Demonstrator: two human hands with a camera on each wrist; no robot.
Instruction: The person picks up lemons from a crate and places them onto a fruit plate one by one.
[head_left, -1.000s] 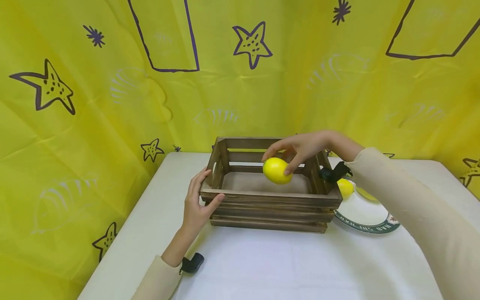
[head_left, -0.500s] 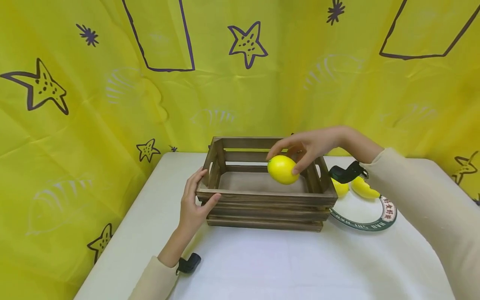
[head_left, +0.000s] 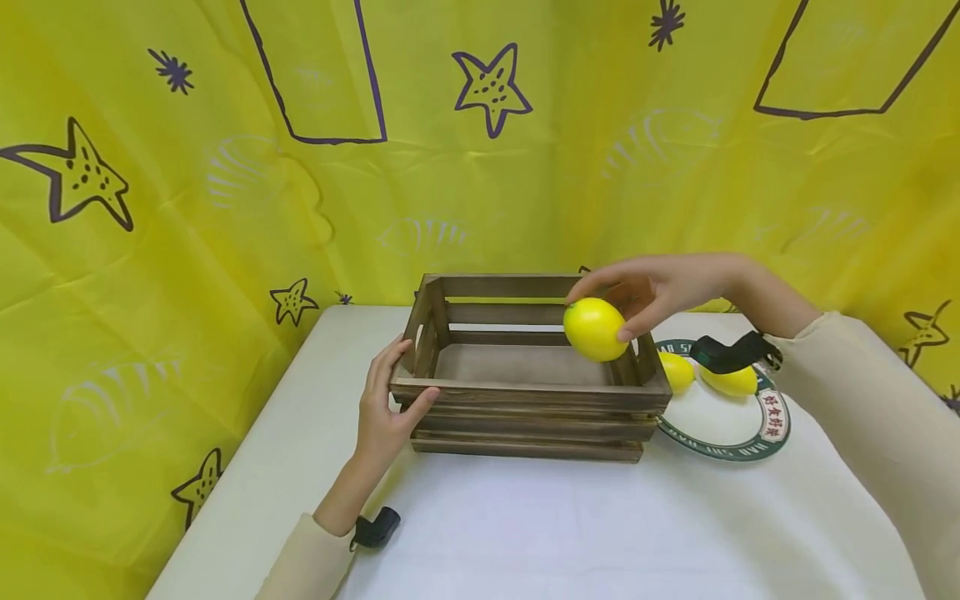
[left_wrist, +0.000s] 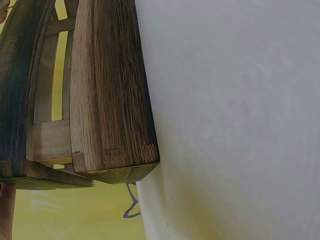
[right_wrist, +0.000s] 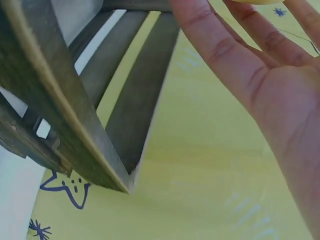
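Note:
In the head view a dark wooden slatted crate [head_left: 525, 425] stands on the table, its visible floor bare. My left hand [head_left: 386, 412] grips the crate's left front corner, thumb on the front rim and fingers on the left end. Over the crate's right part, my right hand [head_left: 663, 287] pinches a yellow lemon [head_left: 594, 330] between thumb and fingers. In the right wrist view only a sliver of the lemon [right_wrist: 254, 1] shows at the top, above the hand [right_wrist: 280, 85]. The left wrist view holds the crate's slats [left_wrist: 110, 90], with the hand mostly out of sight.
Right of the crate lies a white plate [head_left: 716, 421] with a green lettered rim, partly hidden by the crate. Two yellow fruits [head_left: 677, 372] rest on it. A white cloth [head_left: 525, 533] covers the table, and a yellow patterned curtain [head_left: 360, 200] hangs behind.
My right hand has moved right with the lemon, from over the crate's middle-right toward its right end. My left hand keeps its grip on the corner. The view has shifted slightly.

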